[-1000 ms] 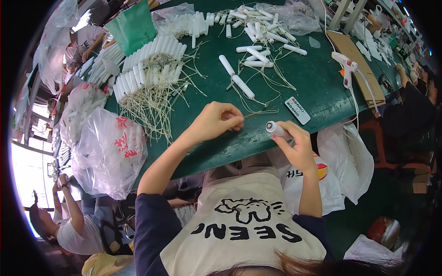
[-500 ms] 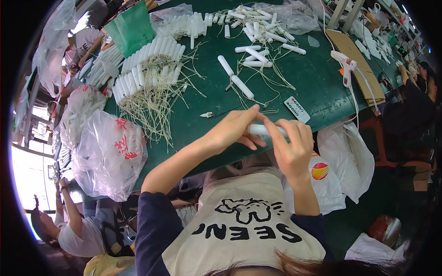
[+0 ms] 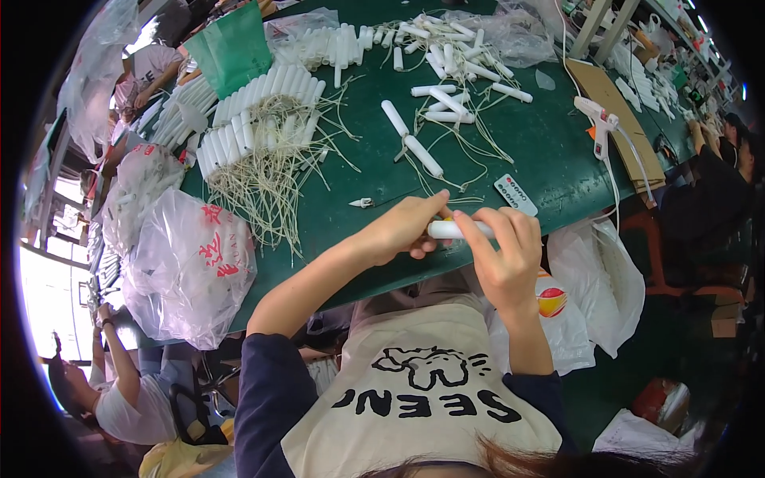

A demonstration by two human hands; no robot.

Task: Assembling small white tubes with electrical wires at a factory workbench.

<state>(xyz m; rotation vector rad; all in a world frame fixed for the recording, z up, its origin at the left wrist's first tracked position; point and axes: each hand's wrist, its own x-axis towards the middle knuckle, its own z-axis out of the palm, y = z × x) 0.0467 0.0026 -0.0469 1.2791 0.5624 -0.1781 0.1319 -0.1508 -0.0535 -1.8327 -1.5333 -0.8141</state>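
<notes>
White tube held level between two hands

The green table (image 3: 355, 171) spreads beneath; the white tube (image 3: 446, 230) is above its near part, in front of the person. The right hand (image 3: 508, 251) comes in from the near right, wrist raised, fingers curled over the tube's right part and gripping it. The left hand (image 3: 406, 229) reaches from the near left, fingers bent at the left end; whether they pinch anything is hidden. The tube is probably light, stiff and smooth, apt to roll or slip; its middle looks the safest hold, without hard squeezing. A small yellow piece (image 3: 448, 218) shows by its left end. Farther left lies a tiny white-tipped part (image 3: 362, 203), likely delicate.
</notes>
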